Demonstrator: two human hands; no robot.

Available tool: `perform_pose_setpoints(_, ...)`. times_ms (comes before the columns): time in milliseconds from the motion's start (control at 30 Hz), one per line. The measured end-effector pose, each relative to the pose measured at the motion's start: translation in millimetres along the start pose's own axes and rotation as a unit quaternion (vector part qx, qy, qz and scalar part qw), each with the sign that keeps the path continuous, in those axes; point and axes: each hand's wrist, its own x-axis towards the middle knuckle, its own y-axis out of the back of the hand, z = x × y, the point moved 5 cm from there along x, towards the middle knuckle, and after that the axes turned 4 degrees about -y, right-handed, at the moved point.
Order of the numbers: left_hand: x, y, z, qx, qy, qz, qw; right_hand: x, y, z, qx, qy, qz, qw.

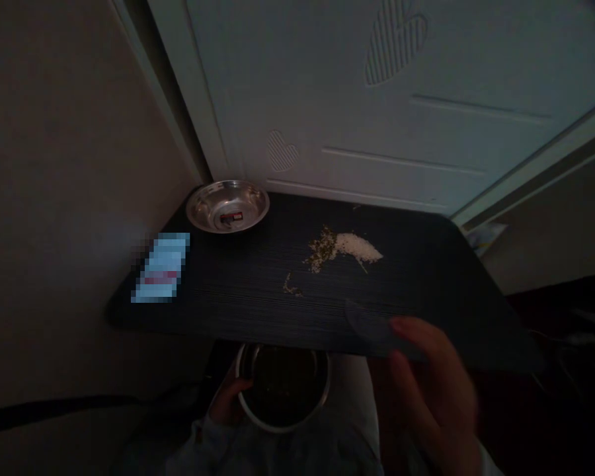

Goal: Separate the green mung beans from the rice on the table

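Observation:
Below the table's front edge, my left hand point(228, 398) grips the side of a round metal bowl point(283, 428), its thumb over the rim. Dark contents fill the bowl, too dim to make out. My right hand point(434, 380) is over the table's front edge, thumb and index finger around a thin, see-through piece of plastic point(369, 322). Beyond it on the table lie a pile of white grains point(357, 246) and, touching it, a pile of greenish grains mixed with pale ones point(322, 250). A small scatter of grains point(291, 285) lies nearer.
The dark table point(228, 284) stands against a white panel with raised hearts point(396, 43). A shallow steel bowl point(228, 208) with a small red and dark item inside sits at the back left. A blurred-out phone-like rectangle point(161, 268) lies at the left edge.

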Motion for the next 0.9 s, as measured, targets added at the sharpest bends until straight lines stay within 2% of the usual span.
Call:
perform_pose_setpoints(67, 1, 0.8, -1, 0.007, 0.011, 0.01, 1.0, 7, -24, 18, -0.065, -0.013, -0.018, 0.998)
perform_pose_setpoints(133, 1, 1.1, -1, 0.018, 0.023, 0.029, 0.999, 1, -43, 33, -0.126, -0.015, -0.053, 0.99)
perform_pose_setpoints(267, 1, 0.2, 3, 0.042, 0.025, 0.046, 0.998, -22, -55, 37, -0.151, 0.013, -0.087, 0.985)
perform_pose_setpoints(467, 5, -0.8, 4, 0.056, 0.03, 0.033, 0.997, -25, -55, 18, -0.093, 0.047, -0.113, 0.988)
perform_pose_setpoints(633, 7, 4.6, 4, 0.053, 0.018, 0.02, 0.998, -6, -61, 14, -0.014, 0.005, -0.102, 0.995)
perform_pose_setpoints(800, 7, 21.9, -1, 0.051, 0.042, 0.05, 0.997, 16, -79, 1, 0.059, -0.017, -0.093, 0.994)
perform_pose_setpoints(900, 5, 24.0, 0, 0.027, 0.024, 0.058, 0.998, 26, -89, -4, 0.087, -0.028, -0.091, 0.992)
